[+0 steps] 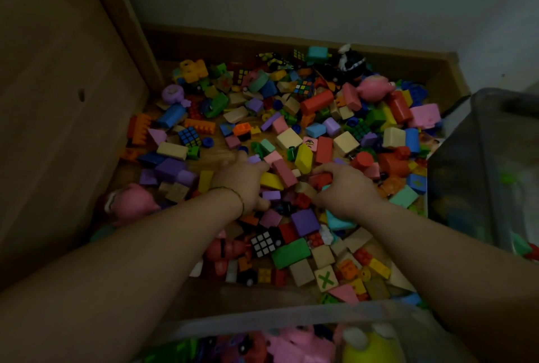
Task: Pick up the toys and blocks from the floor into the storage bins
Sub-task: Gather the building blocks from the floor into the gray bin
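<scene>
A dense pile of coloured blocks and toys [291, 141] covers the wooden floor in a dim corner. My left hand [242, 180], with a thin bracelet at the wrist, presses down into the pile, its fingers curled over a yellow block [269, 180] and pink blocks [284, 171]. My right hand [344, 184] is cupped over a red block [320, 179] and a teal piece beneath it. Between the hands lie red, purple and black pieces. A clear storage bin [291, 316] stands just below my arms, holding pink and yellow toys [303, 345].
A second translucent bin [481, 164] stands at the right. A wooden panel [58, 117] walls the left side and a low wooden ledge [291, 41] runs along the back under the wall. A pink pig toy [131, 202] lies left, a puzzle cube [264, 243] near my forearms.
</scene>
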